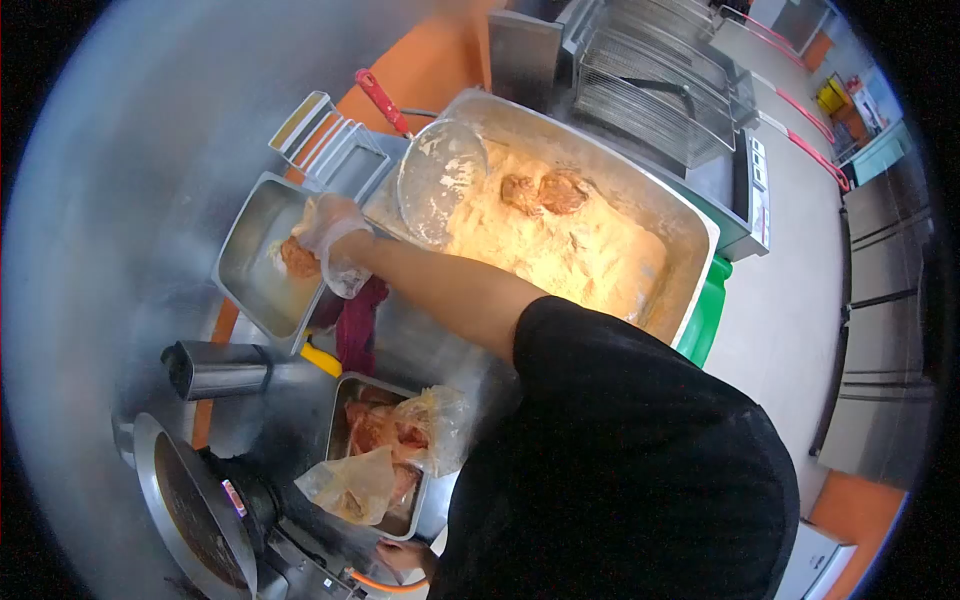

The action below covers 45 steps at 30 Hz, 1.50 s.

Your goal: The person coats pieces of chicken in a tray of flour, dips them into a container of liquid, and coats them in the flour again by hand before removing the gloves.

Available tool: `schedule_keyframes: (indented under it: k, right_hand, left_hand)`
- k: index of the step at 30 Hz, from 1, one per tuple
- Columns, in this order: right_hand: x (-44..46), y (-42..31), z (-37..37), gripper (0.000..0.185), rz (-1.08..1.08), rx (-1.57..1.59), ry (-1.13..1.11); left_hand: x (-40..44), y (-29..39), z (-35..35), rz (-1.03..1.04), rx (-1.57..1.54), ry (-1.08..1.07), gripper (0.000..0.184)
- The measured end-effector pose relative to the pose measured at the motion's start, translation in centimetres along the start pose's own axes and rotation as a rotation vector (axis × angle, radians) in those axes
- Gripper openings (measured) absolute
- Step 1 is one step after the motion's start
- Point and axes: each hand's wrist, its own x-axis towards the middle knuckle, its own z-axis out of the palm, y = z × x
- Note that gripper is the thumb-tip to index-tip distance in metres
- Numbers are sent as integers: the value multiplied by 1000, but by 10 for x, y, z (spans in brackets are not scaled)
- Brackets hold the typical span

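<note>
With our gloved right hand [335, 222] we grip chicken [299, 260] in the metal pan [243, 235], where a loose hold could drop it, splashing; we cannot tell our left hand's [403, 556] grip.

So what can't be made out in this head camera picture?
In the head view:
Left hand: black shirt hides the arm behind it; what it holds, if anything, is unclear.
Brown piece: partly covered by the gloved right hand.
Wok: cut off by the bottom edge.
Sticker: lettering too small to read.
</note>
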Motion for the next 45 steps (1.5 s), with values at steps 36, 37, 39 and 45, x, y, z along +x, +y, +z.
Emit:
schedule_keyframes:
  k: [36, 37, 39, 45]
  right_hand:
    - [-12, 77, -178, 23, -116, 502, -89]
    - [-37, 61, -205, 26, -37, 252, -46]
    - [-58, 89, -249, 30, -286, -290, 4]
    - [-79, 191, -265, 41, 297, -379, 95]
  left_hand:
    - [-2, -2, 2, -13, 29, -21, 41]
    - [-2, -5, 3, 7, 20, -9, 41]
    - [-2, -10, 9, -29, -22, -14, 41]
    - [-5, -27, 17, 53, -10, 33, 43]
